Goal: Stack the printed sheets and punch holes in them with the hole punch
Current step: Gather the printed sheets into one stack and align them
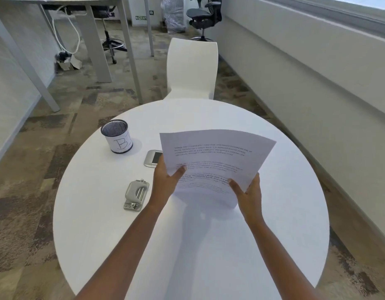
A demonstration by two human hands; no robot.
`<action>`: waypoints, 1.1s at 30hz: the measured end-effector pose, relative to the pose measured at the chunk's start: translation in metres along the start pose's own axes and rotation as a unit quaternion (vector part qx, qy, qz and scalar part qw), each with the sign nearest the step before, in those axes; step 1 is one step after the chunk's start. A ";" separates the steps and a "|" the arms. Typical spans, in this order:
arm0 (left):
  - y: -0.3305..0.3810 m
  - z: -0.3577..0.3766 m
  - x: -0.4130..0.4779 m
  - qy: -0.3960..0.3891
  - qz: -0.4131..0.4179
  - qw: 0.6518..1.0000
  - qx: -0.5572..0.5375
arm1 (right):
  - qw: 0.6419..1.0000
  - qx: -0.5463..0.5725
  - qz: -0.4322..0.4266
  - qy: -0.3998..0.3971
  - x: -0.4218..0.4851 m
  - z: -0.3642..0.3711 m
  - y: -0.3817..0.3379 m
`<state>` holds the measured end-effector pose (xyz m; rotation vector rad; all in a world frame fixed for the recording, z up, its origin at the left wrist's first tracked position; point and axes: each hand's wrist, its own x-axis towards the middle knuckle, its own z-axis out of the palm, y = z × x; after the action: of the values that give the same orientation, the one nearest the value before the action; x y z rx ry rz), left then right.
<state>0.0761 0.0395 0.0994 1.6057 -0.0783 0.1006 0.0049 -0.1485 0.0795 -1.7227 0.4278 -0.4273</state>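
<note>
a round white table seen from above, by a person standing at its near edge. going left to right: near the far left edge stands a mesh cup with a paper label, apparently empty. nearer and a little right of it, the punch lies flat on the table, grey metal, untouched, nothing in its slot. beyond the punch, toward the middle, a small silver device lies partly hidden behind the paper.

next comes the left hand, thumb on top and fingers underneath, pinching the left side of the sheets. the sheets are printed with paragraphs of text and are held up off the table over its middle, tilted toward the person and bowing a little. at least two pages show, with their near edges not lined up. the right hand pinches the lower right corner the same way, thumb over, fingers below.

across the far edge stands a white chair.

progress, as a judgement: the sheets are gathered in both hands but not yet squared into a neat stack. still to do: tap the edges even, slide them into the punch just left of the hands, and press. no holes are visible in the paper.
</note>
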 end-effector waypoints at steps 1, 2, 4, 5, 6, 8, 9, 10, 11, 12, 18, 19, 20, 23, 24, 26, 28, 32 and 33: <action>-0.006 -0.002 -0.002 -0.008 -0.013 1.000 0.009 | 1.000 -0.002 0.015 -0.009 -0.001 0.000 0.006; -0.011 -0.005 -0.003 -0.019 -0.025 0.999 0.018 | 0.999 -0.004 0.032 -0.019 -0.003 0.000 0.012; -0.021 -0.008 -0.009 -0.038 -0.043 0.998 0.031 | 0.997 -0.021 0.059 -0.035 -0.005 0.000 0.024; -0.024 -0.010 -0.012 -0.040 -0.048 0.998 0.032 | 0.996 -0.037 0.067 -0.040 -0.006 -0.001 0.029; -0.026 -0.010 -0.015 -0.032 -0.048 0.998 0.027 | 0.995 -0.052 0.069 -0.042 -0.007 -0.002 0.032; -0.025 -0.013 -0.016 0.019 -0.029 0.998 0.044 | 0.995 -0.070 0.057 -0.040 -0.009 -0.006 0.036; -0.021 -0.015 -0.015 0.050 -0.001 0.996 0.070 | 0.995 -0.075 0.048 -0.035 -0.009 -0.009 0.035; -0.017 -0.018 -0.013 0.071 0.040 0.992 0.093 | 0.996 -0.081 0.039 -0.029 -0.008 -0.012 0.033; -0.010 -0.021 -0.012 0.080 0.084 0.987 0.106 | 0.995 -0.090 0.026 -0.022 -0.006 -0.017 0.029; -0.002 -0.025 -0.010 0.084 0.121 0.983 0.111 | 0.995 -0.100 0.011 -0.016 -0.004 -0.021 0.025; 0.026 -0.043 -0.003 0.045 0.309 0.911 0.271 | 0.975 -0.191 -0.091 -0.073 0.013 -0.058 -0.011; 0.029 -0.045 -0.004 0.037 0.329 0.895 0.299 | 0.967 -0.220 -0.101 -0.082 0.017 -0.065 -0.018; 0.030 -0.046 -0.005 0.028 0.344 0.878 0.330 | 0.958 -0.249 -0.108 -0.095 0.020 -0.071 -0.024; 0.026 -0.044 -0.008 0.000 0.342 0.865 0.368 | 0.929 -0.313 -0.141 -0.138 0.026 -0.082 -0.042; 0.024 -0.043 -0.010 -0.014 0.316 0.887 0.336 | 0.920 -0.332 -0.149 -0.145 0.027 -0.084 -0.047; 0.020 -0.041 -0.014 -0.045 0.217 0.947 0.235 | 0.903 -0.367 -0.168 -0.147 0.028 -0.086 -0.056; 0.014 -0.039 -0.016 -0.055 0.132 0.975 0.172 | 0.891 -0.387 -0.184 -0.147 0.027 -0.087 -0.062; 0.002 -0.040 -0.015 -0.041 0.027 0.996 0.081 | 0.888 -0.394 -0.184 -0.150 0.021 -0.086 -0.069; -0.003 -0.041 -0.013 -0.036 0.016 0.997 0.072 | 0.888 -0.395 -0.184 -0.149 0.019 -0.086 -0.070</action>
<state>0.0626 0.0801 0.0968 1.7532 -0.1547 0.0746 -0.0181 -0.2182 0.1654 -2.6411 0.0250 -0.2523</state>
